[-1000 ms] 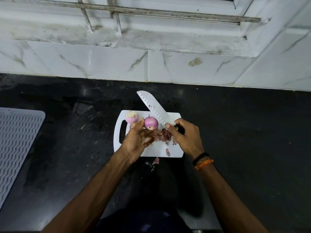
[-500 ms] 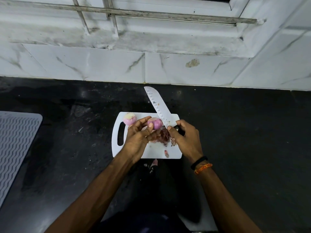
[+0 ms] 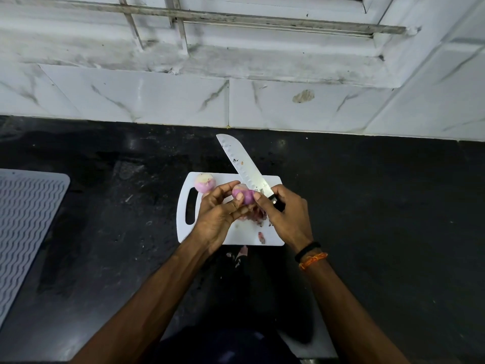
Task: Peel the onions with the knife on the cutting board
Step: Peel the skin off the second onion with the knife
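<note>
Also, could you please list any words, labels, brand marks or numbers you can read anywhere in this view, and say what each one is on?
None: no readable text shows anywhere.
knife: the blade shows only dimples and specks, no brand mark.
cutting board: plain white, no print.
ribbed mat: a wavy pattern only.
wall tiles: veining and a stain, no lettering.

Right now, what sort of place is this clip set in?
Most likely a home kitchen: a dark stone counter under marble-look wall tiles, with a white cutting board, knife and onions.
</note>
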Available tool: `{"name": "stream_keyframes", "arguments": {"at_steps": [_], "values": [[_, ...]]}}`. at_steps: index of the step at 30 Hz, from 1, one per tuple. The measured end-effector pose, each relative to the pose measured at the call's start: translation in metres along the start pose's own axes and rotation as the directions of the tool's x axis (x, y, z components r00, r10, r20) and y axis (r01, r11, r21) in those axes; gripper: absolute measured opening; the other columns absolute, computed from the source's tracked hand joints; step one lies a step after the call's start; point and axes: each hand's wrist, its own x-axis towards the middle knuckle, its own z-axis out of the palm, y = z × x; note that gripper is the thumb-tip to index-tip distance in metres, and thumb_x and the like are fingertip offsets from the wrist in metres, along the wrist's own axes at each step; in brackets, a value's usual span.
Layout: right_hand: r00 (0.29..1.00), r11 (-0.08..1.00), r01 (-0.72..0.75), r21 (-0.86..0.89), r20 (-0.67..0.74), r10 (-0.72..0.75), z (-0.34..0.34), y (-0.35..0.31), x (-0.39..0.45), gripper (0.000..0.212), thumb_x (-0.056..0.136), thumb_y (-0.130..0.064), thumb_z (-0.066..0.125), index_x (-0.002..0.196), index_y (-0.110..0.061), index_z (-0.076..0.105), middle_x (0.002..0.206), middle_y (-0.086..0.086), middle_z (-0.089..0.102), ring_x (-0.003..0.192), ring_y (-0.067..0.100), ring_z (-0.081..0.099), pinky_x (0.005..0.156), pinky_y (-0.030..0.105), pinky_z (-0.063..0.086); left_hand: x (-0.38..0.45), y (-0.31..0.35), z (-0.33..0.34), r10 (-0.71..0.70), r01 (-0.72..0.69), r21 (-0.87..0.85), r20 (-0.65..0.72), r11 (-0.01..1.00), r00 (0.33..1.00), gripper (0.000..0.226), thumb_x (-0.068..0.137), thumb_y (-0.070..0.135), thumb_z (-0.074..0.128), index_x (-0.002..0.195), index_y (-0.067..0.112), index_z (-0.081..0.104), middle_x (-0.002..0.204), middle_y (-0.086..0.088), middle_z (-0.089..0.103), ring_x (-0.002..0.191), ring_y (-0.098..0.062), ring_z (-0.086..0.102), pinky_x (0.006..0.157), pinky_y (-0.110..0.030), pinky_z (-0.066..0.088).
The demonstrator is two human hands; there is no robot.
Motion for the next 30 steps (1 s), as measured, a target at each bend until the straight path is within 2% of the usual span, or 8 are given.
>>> {"name": "stream_keyframes", "arguments": {"at_steps": [8, 11, 16, 18, 21, 24, 27, 30], "values": [[0.998, 0.991, -0.011, -0.13, -0.055, 0.004, 0.005, 0.0, 0.006, 0.039, 0.089, -0.055, 0.066, 0.067, -0.027, 0.052, 0.061, -0.028, 0.058, 0.064, -0.008, 0.059, 0.05, 0.01, 0.039, 0.0, 0.004, -0.002, -0.09, 0.092, -0.11, 0.026, 0.99, 0.996, 0.042, 0.09, 0.018, 0.064, 0.123, -0.007, 0.057, 0.12, -0.031, 0.063, 0.112, -0.042, 0.064, 0.1, -0.053, 0.052], [0.997, 0.988, 0.01, -0.154, -0.072, -0.021, 0.004, 0.0, 0.008, 0.046, 0.09, -0.058, 0.064, 0.072, -0.015, 0.057, 0.06, -0.015, 0.06, 0.062, -0.002, 0.06, 0.048, 0.014, 0.04, 0.0, 0.005, -0.001, -0.105, 0.104, -0.109, 0.003, 0.989, 0.995, 0.024, 0.096, 0.01, 0.054, 0.114, -0.005, 0.058, 0.115, -0.03, 0.064, 0.107, -0.039, 0.067, 0.094, -0.048, 0.057], [0.991, 0.977, 0.056, -0.207, -0.111, -0.08, 0.007, 0.003, 0.005, 0.052, 0.09, -0.065, 0.058, 0.076, -0.015, 0.058, 0.066, -0.004, 0.066, 0.061, 0.009, 0.064, 0.054, 0.034, 0.054, 0.0, 0.004, 0.004, -0.13, 0.126, -0.088, -0.037, 0.988, 0.991, 0.044, 0.09, 0.015, 0.06, 0.119, -0.018, 0.054, 0.117, -0.037, 0.06, 0.114, -0.046, 0.061, 0.094, -0.046, 0.057], [0.989, 0.976, 0.07, -0.209, -0.11, -0.094, 0.008, 0.003, 0.003, 0.052, 0.091, -0.066, 0.057, 0.077, -0.016, 0.058, 0.068, -0.002, 0.067, 0.061, 0.01, 0.065, 0.053, 0.035, 0.053, -0.001, 0.004, 0.006, -0.134, 0.131, -0.077, -0.03, 0.988, 0.991, 0.029, 0.093, 0.011, 0.057, 0.105, -0.015, 0.062, 0.114, -0.036, 0.062, 0.113, -0.046, 0.062, 0.094, -0.045, 0.057], [0.99, 0.972, 0.086, -0.218, -0.091, -0.108, 0.008, 0.002, -0.001, 0.044, 0.091, -0.06, 0.061, 0.075, -0.02, 0.054, 0.066, -0.008, 0.063, 0.064, 0.006, 0.065, 0.047, 0.023, 0.049, -0.004, 0.005, 0.009, -0.13, 0.127, -0.08, -0.03, 0.989, 0.991, 0.023, 0.094, 0.003, 0.052, 0.082, -0.004, 0.071, 0.094, -0.025, 0.069, 0.099, -0.038, 0.068, 0.091, -0.042, 0.059], [0.992, 0.976, 0.093, -0.199, -0.065, -0.108, 0.005, -0.002, -0.005, 0.032, 0.092, -0.053, 0.065, 0.081, -0.025, 0.057, 0.066, -0.021, 0.058, 0.066, -0.003, 0.062, 0.049, 0.011, 0.043, -0.005, 0.005, 0.015, -0.135, 0.125, -0.12, -0.081, 0.985, 0.988, 0.018, 0.093, 0.003, 0.055, 0.084, 0.003, 0.07, 0.085, -0.017, 0.072, 0.091, -0.03, 0.071, 0.089, -0.042, 0.059], [0.989, 0.977, 0.119, -0.179, -0.061, -0.132, 0.007, 0.001, -0.012, 0.044, 0.091, -0.061, 0.061, 0.095, -0.018, 0.069, 0.08, -0.006, 0.073, 0.072, 0.006, 0.068, 0.06, 0.024, 0.055, 0.001, 0.005, 0.012, -0.144, 0.109, -0.209, -0.159, 0.972, 0.977, 0.013, 0.102, 0.011, 0.05, 0.105, 0.007, 0.062, 0.083, -0.009, 0.074, 0.082, -0.022, 0.073, 0.075, -0.036, 0.061], [0.992, 0.978, 0.093, -0.185, -0.066, -0.107, 0.007, 0.006, -0.018, 0.057, 0.086, -0.067, 0.061, 0.103, -0.014, 0.071, 0.092, 0.006, 0.075, 0.08, 0.014, 0.071, 0.069, 0.038, 0.059, 0.005, 0.01, 0.009, -0.142, 0.11, -0.211, -0.147, 0.971, 0.979, 0.015, 0.102, 0.01, 0.048, 0.103, 0.006, 0.063, 0.083, -0.009, 0.072, 0.08, -0.023, 0.072, 0.062, -0.031, 0.059]]}}
